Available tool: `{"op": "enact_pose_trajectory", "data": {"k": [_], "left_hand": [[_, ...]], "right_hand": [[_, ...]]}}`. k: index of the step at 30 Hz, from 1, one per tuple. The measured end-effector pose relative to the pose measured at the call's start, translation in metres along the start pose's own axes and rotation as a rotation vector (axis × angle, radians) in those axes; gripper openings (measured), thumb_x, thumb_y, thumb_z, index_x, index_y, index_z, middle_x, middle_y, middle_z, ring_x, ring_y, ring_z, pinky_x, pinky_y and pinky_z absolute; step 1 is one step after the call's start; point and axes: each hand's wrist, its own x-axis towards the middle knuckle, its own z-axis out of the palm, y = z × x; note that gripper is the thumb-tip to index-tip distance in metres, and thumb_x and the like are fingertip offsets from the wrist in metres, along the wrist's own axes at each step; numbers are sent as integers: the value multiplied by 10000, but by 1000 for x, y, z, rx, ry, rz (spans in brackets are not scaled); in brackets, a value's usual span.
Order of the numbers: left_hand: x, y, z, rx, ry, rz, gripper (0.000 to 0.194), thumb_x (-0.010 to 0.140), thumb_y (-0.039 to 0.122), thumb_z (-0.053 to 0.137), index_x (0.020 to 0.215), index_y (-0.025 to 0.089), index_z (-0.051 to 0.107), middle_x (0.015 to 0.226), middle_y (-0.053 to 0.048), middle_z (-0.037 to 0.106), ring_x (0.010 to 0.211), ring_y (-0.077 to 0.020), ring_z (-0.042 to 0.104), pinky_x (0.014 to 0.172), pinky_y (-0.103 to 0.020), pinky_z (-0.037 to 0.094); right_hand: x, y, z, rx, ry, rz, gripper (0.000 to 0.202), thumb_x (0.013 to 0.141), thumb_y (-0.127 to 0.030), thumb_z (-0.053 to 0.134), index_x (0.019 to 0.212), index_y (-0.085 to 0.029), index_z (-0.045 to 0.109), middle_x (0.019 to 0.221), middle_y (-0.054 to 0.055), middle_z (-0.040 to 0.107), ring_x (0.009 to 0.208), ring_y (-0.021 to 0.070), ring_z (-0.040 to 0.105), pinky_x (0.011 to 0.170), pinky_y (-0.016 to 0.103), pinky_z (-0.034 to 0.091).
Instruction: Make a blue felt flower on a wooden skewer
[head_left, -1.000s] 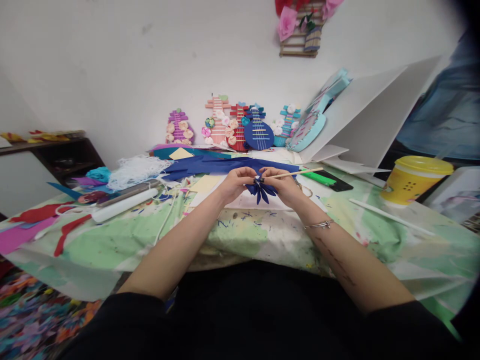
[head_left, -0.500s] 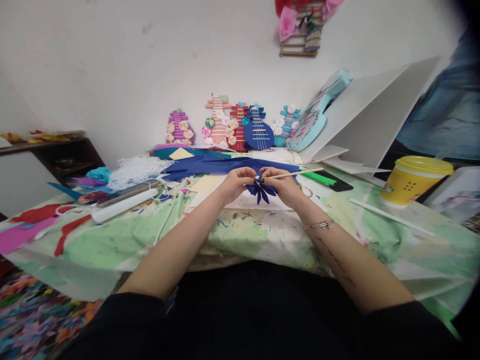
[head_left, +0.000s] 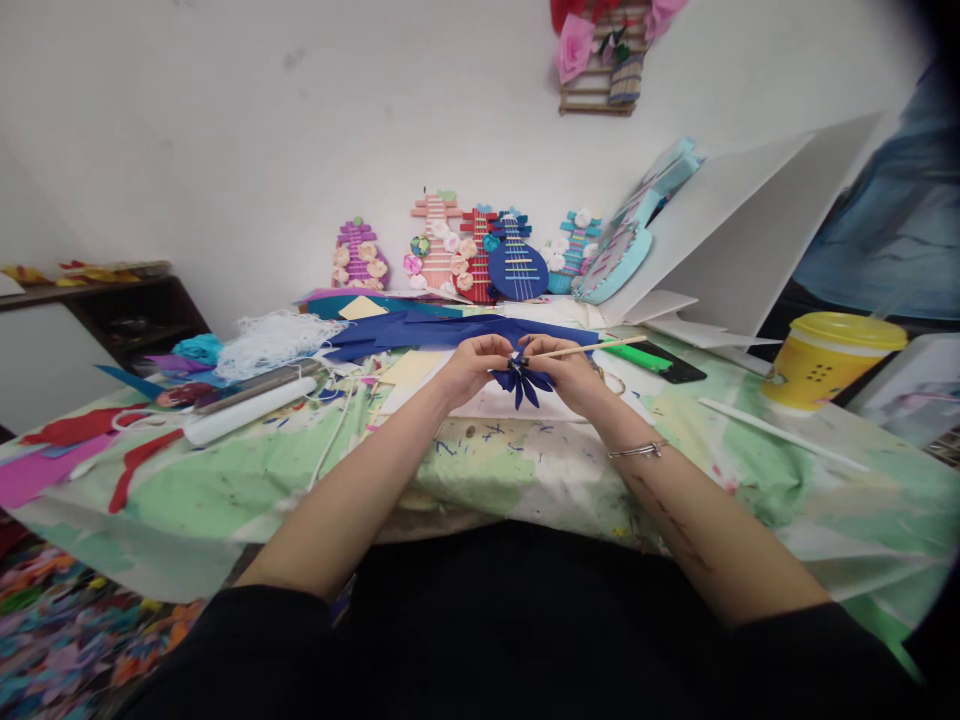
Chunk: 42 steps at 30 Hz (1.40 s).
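Person wears a plain black top (head_left: 517, 620), sleeves ending around the elbows. Right forearm (head_left: 697, 500) has a thin silver-toned bracelet (head_left: 637, 450) by the wrist, doubled-looking at one part, plus a narrow, dark, broken marking (head_left: 671, 520) running lengthwise, too blurred to read.

Table covered with a green-and-white patterned cloth (head_left: 487, 475). Front centre: a white sheet (head_left: 480, 408), with small blue clippings (head_left: 491, 434) scattered before it. Behind: overlapping dark blue sheets (head_left: 375, 336). Left: a heap of white string (head_left: 274, 343) and red scraps (head_left: 136, 472). Right: a yellow lidded cup (head_left: 832, 362), a white rod (head_left: 780, 433) and a black slab (head_left: 686, 364), probably a phone.
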Motion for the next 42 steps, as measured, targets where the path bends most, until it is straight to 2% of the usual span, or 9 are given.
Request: {"op": "enact_pose_trajectory", "data": {"k": [9, 17, 21, 34, 38, 42], "left_hand": [[0, 0, 1, -5, 11, -1, 243, 526, 80, 761, 721, 114, 620, 663, 7, 613, 615, -89, 565, 626, -245, 423], [0, 0, 1, -2, 3, -2, 224, 544, 68, 741, 721, 117, 611, 658, 13, 605, 617, -86, 563, 628, -239, 418], [0, 1, 1, -4, 10, -3, 233, 532, 73, 748, 720, 112, 616, 657, 12, 609, 613, -87, 566, 623, -238, 421], [0, 0, 0, 5, 6, 0, 232, 533, 79, 754, 716, 119, 617, 656, 17, 603, 610, -84, 564, 618, -239, 421], [-1, 1, 1, -6, 16, 3, 237, 523, 106, 759, 713, 122, 620, 662, 10, 613, 605, -91, 564, 600, -242, 419], [-1, 2, 2, -9, 59, 1, 241, 520, 121, 758, 717, 122, 620, 650, 12, 608, 593, -89, 555, 586, -242, 423]], "right_hand": [[0, 1, -1, -11, -8, -12, 60, 611, -203, 735, 610, -203, 675, 871, 47, 633, 1051, 218, 570, 765, 293, 461], [0, 1, -1, -1, -15, 6, 56, 605, -199, 731, 612, -198, 676, 883, 48, 636, 1002, 208, 578, 699, 276, 453], [0, 0, 0, 3, -14, -9, 53, 607, -171, 721, 599, -197, 676, 855, 48, 633, 1054, 209, 563, 746, 274, 452], [1, 2, -2, -7, -21, -8, 57, 608, -199, 731, 608, -203, 675, 865, 45, 630, 1019, 210, 569, 727, 279, 452], [1, 2, -1, 8, -12, 13, 162, 602, -292, 785, 644, -191, 666, 896, 39, 638, 855, 171, 578, 654, 269, 436], [2, 2, 0, 79, 48, 36, 327, 625, -443, 808, 767, -194, 650, 757, -1, 615, 689, 118, 535, 616, 252, 413]]}}
